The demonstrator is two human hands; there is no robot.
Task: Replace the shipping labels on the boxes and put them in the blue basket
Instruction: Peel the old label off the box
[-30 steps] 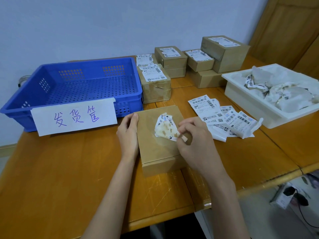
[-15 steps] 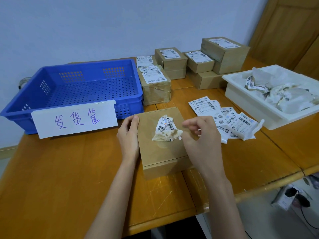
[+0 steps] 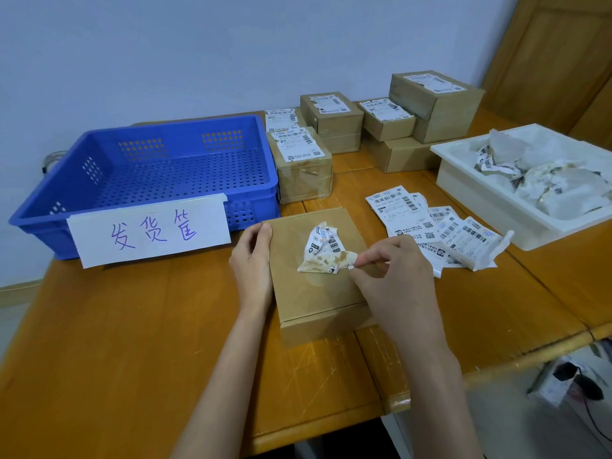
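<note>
A flat brown cardboard box (image 3: pixel 298 299) lies on the wooden table in front of me. My left hand (image 3: pixel 251 260) holds its left edge, fingers curled over the top corner. A crumpled, partly peeled old shipping label (image 3: pixel 326 250) sits bunched up on the box lid. My right hand (image 3: pixel 394 273) pinches the label's right corner between thumb and fingertips. The blue basket (image 3: pixel 258 190), with nothing in it, stands at the left behind a white paper sign (image 3: pixel 149 230). Fresh labels (image 3: pixel 430 226) lie spread to the right of the box.
Several labelled cardboard boxes (image 3: pixel 331 120) are stacked at the back of the table. A white tray (image 3: pixel 480 193) of crumpled old labels stands at the right. The table's front edge runs close below the box. A power strip and cable (image 3: pixel 576 379) lie on the floor.
My right hand has kept tugging the old label, which has folded and bunched up more on the lid. My left hand has stayed on the box's left edge.
</note>
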